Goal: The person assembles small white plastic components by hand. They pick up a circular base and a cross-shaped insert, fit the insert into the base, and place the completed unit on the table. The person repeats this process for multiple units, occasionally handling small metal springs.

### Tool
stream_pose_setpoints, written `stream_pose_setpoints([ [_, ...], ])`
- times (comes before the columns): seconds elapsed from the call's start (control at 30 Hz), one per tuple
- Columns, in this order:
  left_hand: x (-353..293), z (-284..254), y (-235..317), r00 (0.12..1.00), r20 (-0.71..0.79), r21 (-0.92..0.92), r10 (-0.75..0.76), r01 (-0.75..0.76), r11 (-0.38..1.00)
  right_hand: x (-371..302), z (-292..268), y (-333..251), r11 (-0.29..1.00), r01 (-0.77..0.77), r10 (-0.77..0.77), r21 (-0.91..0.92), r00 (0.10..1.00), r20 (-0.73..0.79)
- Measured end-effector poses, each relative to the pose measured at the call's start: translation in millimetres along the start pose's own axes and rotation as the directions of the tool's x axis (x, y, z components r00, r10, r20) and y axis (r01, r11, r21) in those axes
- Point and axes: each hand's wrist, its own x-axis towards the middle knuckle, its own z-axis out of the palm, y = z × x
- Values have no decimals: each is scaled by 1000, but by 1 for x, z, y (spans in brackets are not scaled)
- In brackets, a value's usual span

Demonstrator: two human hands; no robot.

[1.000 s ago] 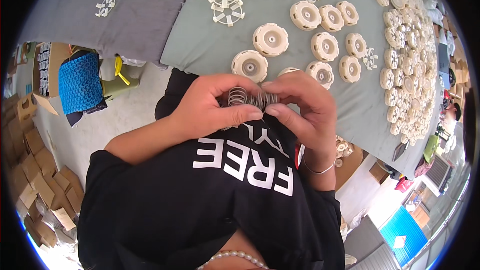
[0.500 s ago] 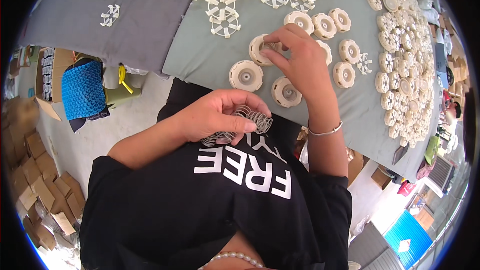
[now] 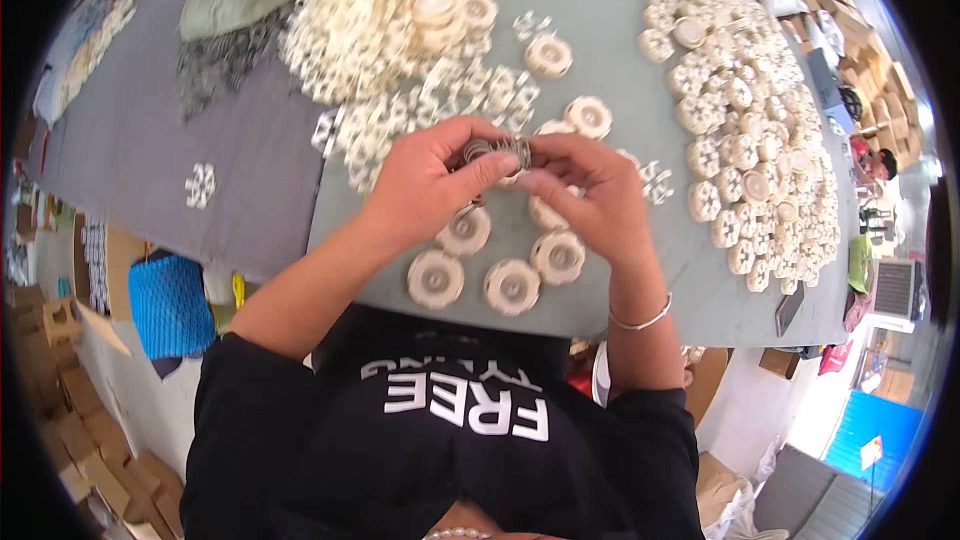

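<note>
We see our left hand (image 3: pixel 425 185) and right hand (image 3: pixel 590 195) meet above the grey-green counter (image 3: pixel 600 30), fingers (image 3: pixel 490 168) of both pinching a small stack of thin metal rings (image 3: pixel 497 149) between them. Below lie round, cream, scallop-edged wooden discs (image 3: pixel 512 285) with hollow centres; a heap of pale, lacy cut-outs (image 3: pixel 370 30) sits beyond.

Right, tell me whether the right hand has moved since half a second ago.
Yes. The right hand has come back from the round discs on the table toward the body, and now meets the left hand at the stack of metal rings.
</note>
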Motion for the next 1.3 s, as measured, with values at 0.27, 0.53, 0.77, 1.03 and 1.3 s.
stream_pose_setpoints([
  [0.27,24,4,-10,974,179,-293,-135,184,938,2,-14,34,979,138,-130,149,990,-63],
  [0.53,31,-11,-20,888,308,-595,-341,459,660,-1,0,30,974,223,-224,-29,975,-13],
  [0.77,25,4,-27,989,144,-192,-25,52,980,-7,3,41,927,-150,167,344,986,-20],
  [1.03,37,-13,-28,854,257,-654,-452,498,569,3,-6,39,937,336,-331,97,942,-60],
  [1.3,25,3,-22,909,262,-443,-324,412,796,2,5,39,982,87,-76,166,994,-72],
])
